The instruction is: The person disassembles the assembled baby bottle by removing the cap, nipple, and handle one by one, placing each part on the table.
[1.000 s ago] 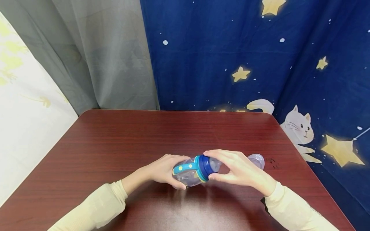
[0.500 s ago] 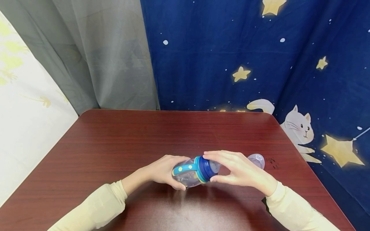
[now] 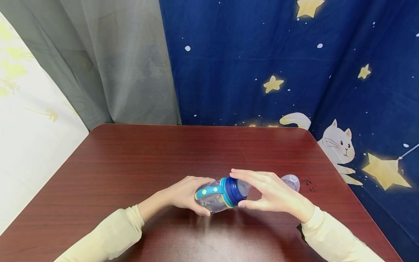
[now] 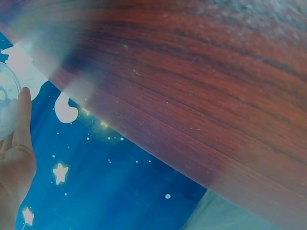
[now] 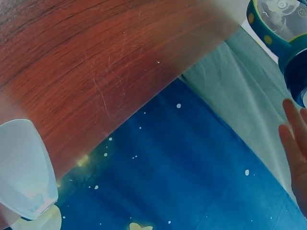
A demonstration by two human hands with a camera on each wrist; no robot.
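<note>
A clear baby bottle (image 3: pixel 212 202) with a teal, yellow-dotted handle (image 3: pixel 209 190) lies tilted, its top toward the right. My left hand (image 3: pixel 191 194) grips the bottle's body from the left, thumb along the lower side. Around the blue collar (image 3: pixel 233 191) my right hand (image 3: pixel 266 191) spreads its fingers and thumb, index fingertip just above the top edge and thumb tip at the lower edge. A translucent nipple (image 3: pixel 243 187) shows between them. In the right wrist view the fingers (image 5: pixel 291 120) look nearly straight beside the collar (image 5: pixel 296 79).
A translucent domed cap (image 3: pixel 290 182) lies on the table behind my right wrist, and also shows large in the right wrist view. Dark marks (image 3: pixel 308 184) are on the red-brown tabletop (image 3: pixel 183 153) beside it. A blue curtain (image 3: pixel 235 72) and grey curtain (image 3: pixel 137 72) hang behind.
My right index finger has lifted slightly off the collar's top edge, and the thumb has shifted down and right, so the hand's span is wider. The left hand and bottle stay nearly still.
</note>
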